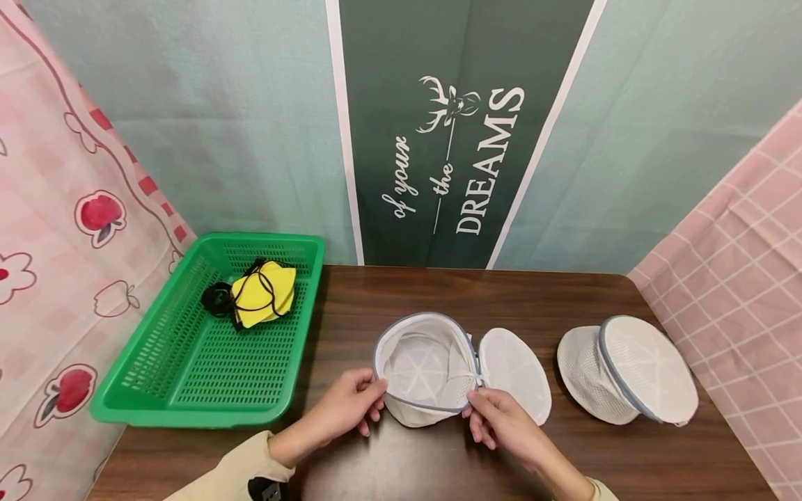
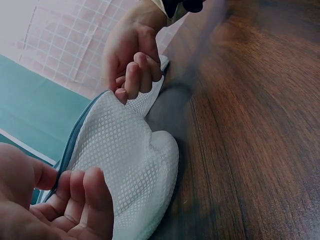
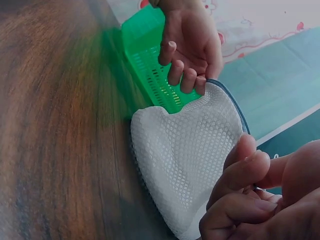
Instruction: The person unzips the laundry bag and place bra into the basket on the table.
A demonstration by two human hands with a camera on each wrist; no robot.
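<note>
A white mesh laundry bag (image 1: pixel 418 369) with a blue-grey rim stands on the table, its round lid (image 1: pixel 515 374) unzipped and folded out to the right. On the left side of the rim, my left hand (image 1: pixel 351 403) pinches the edge between thumb and fingers. The right hand (image 1: pixel 504 424) pinches the rim's front right, close to where the lid joins. In the left wrist view the bag's honeycomb mesh side (image 2: pixel 120 150) sags inward near the table. The right wrist view shows the same mesh wall (image 3: pixel 185 150) between both hands.
A green plastic basket (image 1: pixel 234 410) stands at the left, holding a yellow item (image 1: pixel 266 296) with black cords and a black roll (image 1: pixel 217 299). Toward the right edge sits a second white mesh bag (image 1: pixel 648 369) with its lid on. A printed curtain (image 1: pixel 282 104) hangs behind the table.
</note>
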